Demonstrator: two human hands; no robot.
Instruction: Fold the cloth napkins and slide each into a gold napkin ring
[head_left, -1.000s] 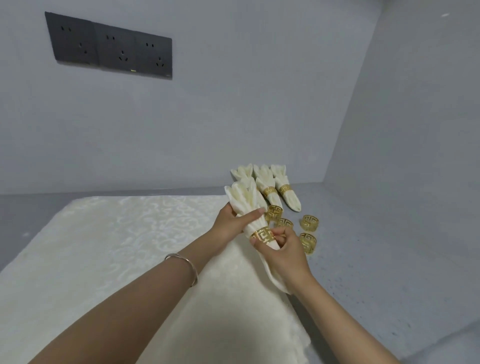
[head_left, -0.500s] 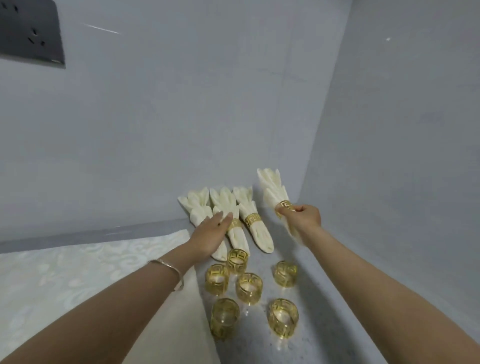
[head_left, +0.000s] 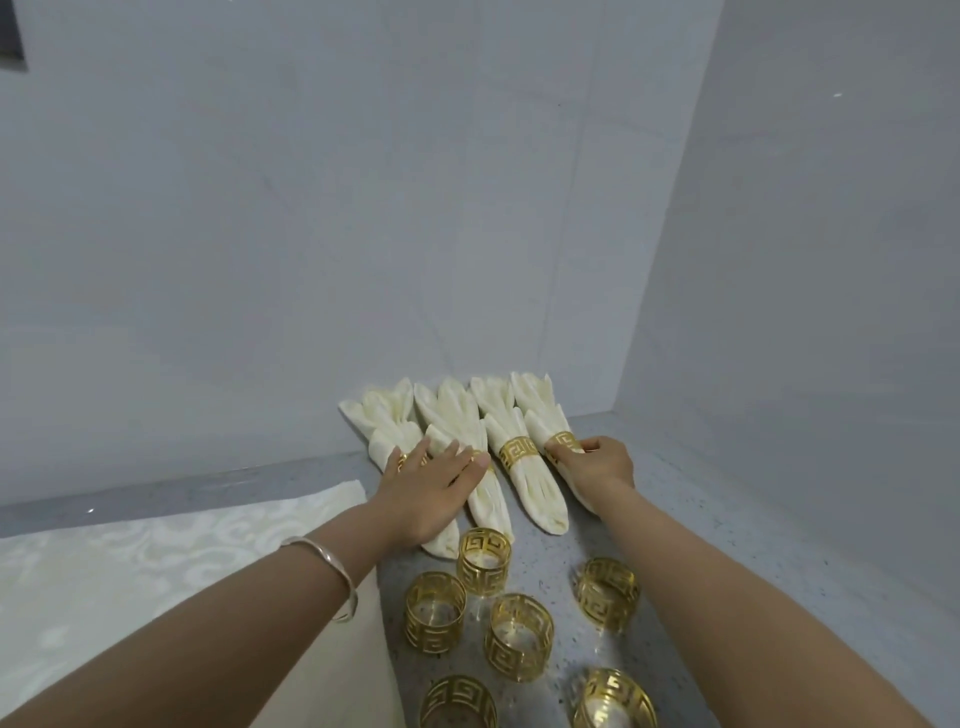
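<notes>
Currently we see four ringed cream napkins (head_left: 535, 488) mid-frame; left hand (head_left: 421, 488) flat on two, right hand (head_left: 602, 465) pinching the rightmost gold ring (head_left: 563, 441); speckled grey tabletop (head_left: 727, 519), grey walls (head_left: 363, 208).

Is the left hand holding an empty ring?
No, the left hand lies flat, fingers straight, on the ringed napkins.

back wall (head_left: 363, 208): plain pale grey, rose beyond the fingers (head_left: 452, 457) | side wall (head_left: 831, 260): same grey, right of them, corner between | table (head_left: 727, 519): grey, speckled, beneath them | dark panel (head_left: 10, 36): high, far left, cropped | light: soft, even
</notes>
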